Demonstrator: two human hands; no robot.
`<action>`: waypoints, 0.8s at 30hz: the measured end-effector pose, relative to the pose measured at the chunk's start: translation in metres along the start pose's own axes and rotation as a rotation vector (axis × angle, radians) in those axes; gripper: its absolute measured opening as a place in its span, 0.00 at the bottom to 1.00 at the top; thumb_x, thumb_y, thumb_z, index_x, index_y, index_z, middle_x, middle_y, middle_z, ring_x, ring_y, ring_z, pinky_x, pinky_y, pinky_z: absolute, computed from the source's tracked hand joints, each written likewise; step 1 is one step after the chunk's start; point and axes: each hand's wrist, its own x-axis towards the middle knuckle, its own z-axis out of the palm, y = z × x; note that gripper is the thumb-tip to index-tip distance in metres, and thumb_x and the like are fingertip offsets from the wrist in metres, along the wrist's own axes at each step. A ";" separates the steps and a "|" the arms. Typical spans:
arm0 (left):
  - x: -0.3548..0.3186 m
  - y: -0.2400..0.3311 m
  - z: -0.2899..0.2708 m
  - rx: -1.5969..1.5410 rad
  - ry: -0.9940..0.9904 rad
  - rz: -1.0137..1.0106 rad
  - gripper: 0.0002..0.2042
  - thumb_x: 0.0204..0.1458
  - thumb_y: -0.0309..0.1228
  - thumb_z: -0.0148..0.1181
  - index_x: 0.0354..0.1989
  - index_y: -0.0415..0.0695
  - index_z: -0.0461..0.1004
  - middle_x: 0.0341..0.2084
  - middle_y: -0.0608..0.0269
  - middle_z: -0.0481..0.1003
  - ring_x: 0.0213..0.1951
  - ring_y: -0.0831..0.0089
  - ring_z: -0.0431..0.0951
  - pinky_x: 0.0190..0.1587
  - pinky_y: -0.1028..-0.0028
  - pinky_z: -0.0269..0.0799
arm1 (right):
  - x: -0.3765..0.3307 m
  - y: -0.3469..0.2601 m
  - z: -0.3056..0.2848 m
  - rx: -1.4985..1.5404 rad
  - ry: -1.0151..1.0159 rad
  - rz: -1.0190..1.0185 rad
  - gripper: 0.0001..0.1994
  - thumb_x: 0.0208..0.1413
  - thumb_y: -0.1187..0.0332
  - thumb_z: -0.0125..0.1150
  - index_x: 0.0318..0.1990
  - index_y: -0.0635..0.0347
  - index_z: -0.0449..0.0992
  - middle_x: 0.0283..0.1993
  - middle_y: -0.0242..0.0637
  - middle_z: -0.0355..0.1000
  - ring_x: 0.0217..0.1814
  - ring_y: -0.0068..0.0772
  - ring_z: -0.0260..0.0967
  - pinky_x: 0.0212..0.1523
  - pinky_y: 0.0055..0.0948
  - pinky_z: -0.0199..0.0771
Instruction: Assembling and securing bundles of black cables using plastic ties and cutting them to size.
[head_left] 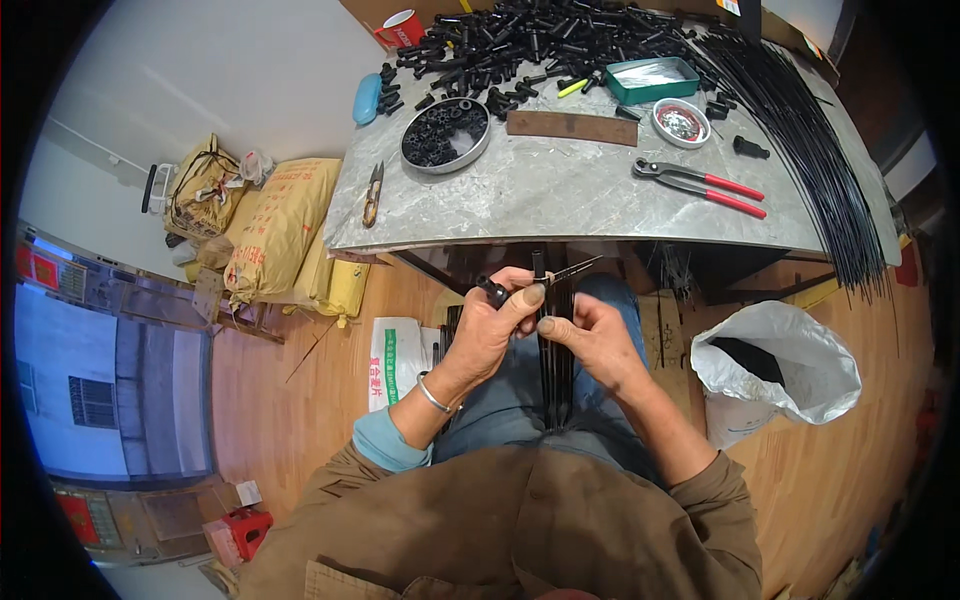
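Observation:
Over my lap, just below the table edge, my left hand [488, 322] is closed around a short black tubular fitting [493, 291]. At the same fingertips stands an upright black tube [539, 265]. A thin dark pointed piece [580, 267] juts out to the right there; its kind is unclear. Close by on the right, my right hand [598, 345] is closed in a pinch, thumb almost touching the left thumb. What it pinches is hidden. Long thin black rods [557, 375] run down between my legs beneath both hands.
On the grey table [420, 210] lie piled black fittings [530, 45], a round tray [447, 168], snips [373, 195], red-handled pincers [700, 187], a wooden strip [572, 127], a green box [650, 92] and black rods [820, 160]. A white sack [740, 410] stands right; yellow sacks [285, 225] left.

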 end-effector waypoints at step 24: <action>0.065 0.033 -0.011 0.189 -0.415 -0.132 0.31 0.49 0.65 0.52 0.33 0.43 0.71 0.28 0.66 0.70 0.34 0.80 0.68 0.38 0.76 0.68 | 0.006 -0.010 0.032 0.143 0.035 -0.114 0.10 0.58 0.71 0.57 0.43 0.62 0.65 0.33 0.36 0.68 0.24 0.25 0.64 0.21 0.25 0.68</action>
